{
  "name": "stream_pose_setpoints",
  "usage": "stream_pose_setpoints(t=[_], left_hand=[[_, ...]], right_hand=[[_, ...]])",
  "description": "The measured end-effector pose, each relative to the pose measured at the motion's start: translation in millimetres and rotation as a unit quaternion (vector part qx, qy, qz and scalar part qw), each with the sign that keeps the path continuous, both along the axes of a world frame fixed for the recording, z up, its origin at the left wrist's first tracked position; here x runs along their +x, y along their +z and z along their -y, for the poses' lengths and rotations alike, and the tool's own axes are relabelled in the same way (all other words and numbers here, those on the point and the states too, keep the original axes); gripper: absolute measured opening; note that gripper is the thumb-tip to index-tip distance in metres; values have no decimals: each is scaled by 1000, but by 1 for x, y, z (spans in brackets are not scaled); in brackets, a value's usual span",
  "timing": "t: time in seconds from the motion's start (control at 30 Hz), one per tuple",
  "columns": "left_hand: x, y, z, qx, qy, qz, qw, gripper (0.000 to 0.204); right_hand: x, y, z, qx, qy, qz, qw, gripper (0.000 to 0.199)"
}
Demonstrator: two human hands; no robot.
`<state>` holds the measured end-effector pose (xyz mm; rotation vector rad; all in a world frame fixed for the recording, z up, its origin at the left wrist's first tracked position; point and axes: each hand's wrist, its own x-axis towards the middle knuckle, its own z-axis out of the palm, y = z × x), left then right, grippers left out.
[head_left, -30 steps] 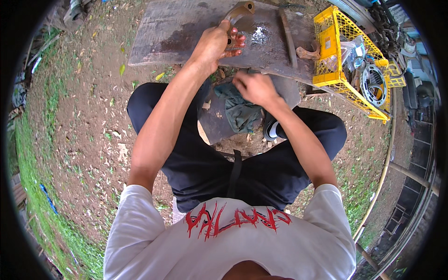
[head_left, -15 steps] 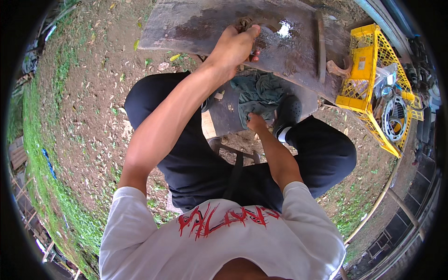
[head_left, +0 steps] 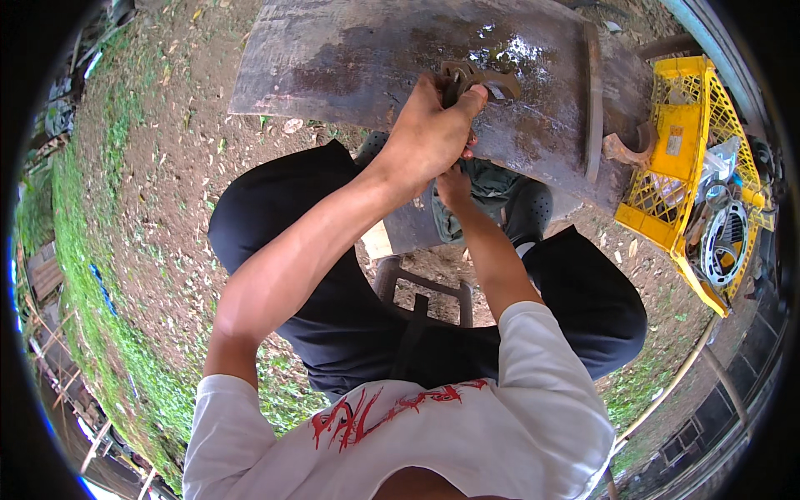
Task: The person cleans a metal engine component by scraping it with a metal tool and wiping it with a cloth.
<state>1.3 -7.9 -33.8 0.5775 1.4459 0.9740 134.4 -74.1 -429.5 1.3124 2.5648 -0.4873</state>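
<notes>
Your left hand (head_left: 429, 133) is closing tight around a rusty metal part (head_left: 475, 79) — your fingers are wrapping its near end while the far end is sticking out past your knuckles. The part is sitting on top of a big, dark, wet metal plate (head_left: 350, 58), just past your knees. Your right hand (head_left: 452, 182) is tucking in right under your left one, mostly hidden, so I cannot tell if it is holding anything or is open.

The part is looking hard, stiff and heavy for its size. It will likely not bend or break. But the plate under your grip is shiny with water, so the part may be slippery — holding it by the thick middle, with your fingers all the way around, looks safest.

Just below your grip a green cloth (head_left: 487, 179) is lying by the plate's near edge. Off to the right of your grip a long bar (head_left: 593, 100) is lying across the plate, and past it a yellow crate (head_left: 683, 167) full of parts is sitting close. To the left of your grip the plate is running on, wide and flat, with room to move.
</notes>
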Motion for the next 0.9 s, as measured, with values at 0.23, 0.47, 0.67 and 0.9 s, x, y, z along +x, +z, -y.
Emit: stream_pose_setpoints(t=[0.23, 0.47, 0.67, 0.9], left_hand=[[8, -2, 17, 4, -6, -15, 1000, 45], [18, 5, 24, 70, -63, 4, 996, 47], [22, 13, 30, 87, -14, 80, 993, 34], [11, 24, 32, 84, 14, 157, 984, 42]], right_hand=[[33, 48, -16, -144, -131, 66, 979, 54], [65, 154, -64, -254, -134, -33, 957, 62], [73, 327, -79, -197, -27, -63, 978, 56], [83, 427, -30, 19, -223, -260, 939, 47]])
